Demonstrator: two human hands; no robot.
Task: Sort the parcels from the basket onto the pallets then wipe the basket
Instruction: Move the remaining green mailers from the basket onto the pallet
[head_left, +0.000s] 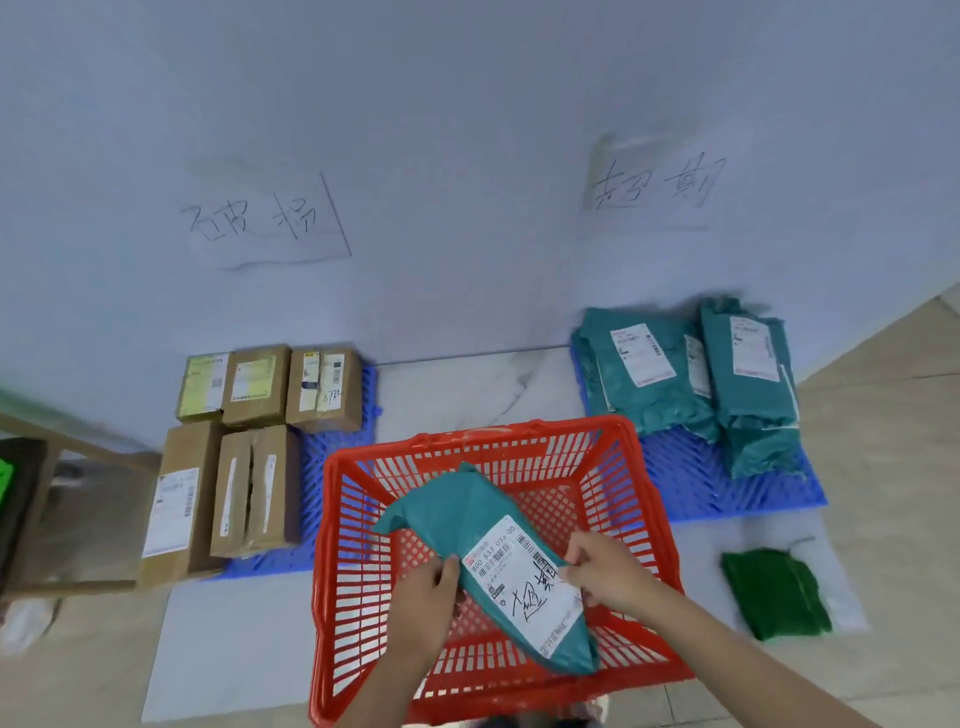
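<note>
- Both hands held a teal parcel (483, 551) above the inside of the red basket (644, 499); the parcel lay slanted, its narrow end up and to the left, its broad end down and to the right.
- The left hand (423, 597) gripped the parcel's left edge, its fingers (447, 569) curled round the plastic beside the white shipping label (524, 577).
- The right hand (605, 569) pinched the right edge of the same parcel at the label, fingertips pressed together on it.
- The label carried barcodes, printed digits and dark handwritten characters.
- The basket sat on a pale floor sheet (223, 639), between two blue pallets; apart from the held parcel, only its mesh bottom showed.
- The left pallet (311, 467) bore five brown cardboard boxes (254, 488), three in a back row by the wall and two larger ones in front, each with a label.
- The right pallet (706, 483) bore a heap of teal parcels (691, 379) like the held one, several with their white labels turned up.
- A folded green cloth (774, 592) lay on the floor sheet right of the basket, apart from it and in front of the right pallet.
- Two paper signs with handwritten characters hung on the wall, one (270, 221) above the boxes and one (660, 182) above the heap of parcels.
- At the far left edge stood a brown, blurred object that could not be made out.
</note>
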